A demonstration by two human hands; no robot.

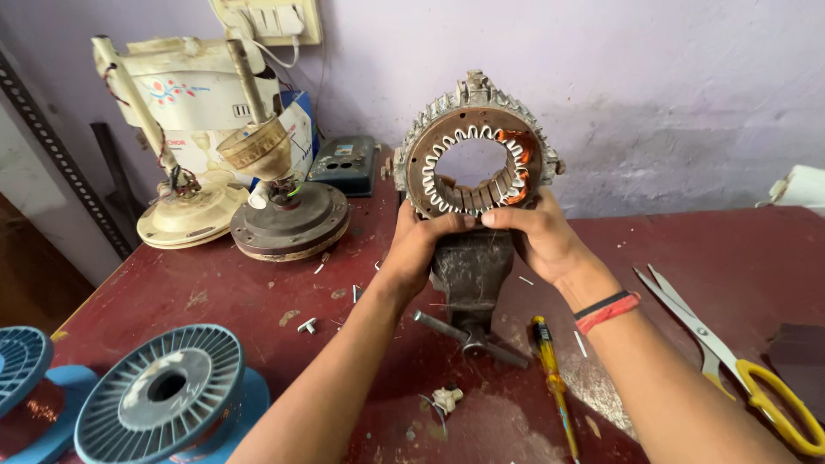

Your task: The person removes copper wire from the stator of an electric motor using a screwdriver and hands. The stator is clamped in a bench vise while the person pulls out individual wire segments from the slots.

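Evidently both hands, left hand (418, 245) and right hand (537, 236), on the stator ring (475, 146).

Both hands cover the lower rim of the stator ring (475, 150), and the vise (471, 271) jaws are mostly hidden behind them. Scissors (730, 352) lose a yellow handle at the right edge, the far-left blue spool (21, 365) is cropped, and the yellow screwdriver (553, 378) tip runs off the bottom.

pale lilac wall (653, 77), scuffed; switchboard (271, 19) mounted high; worn maroon table (215, 283).
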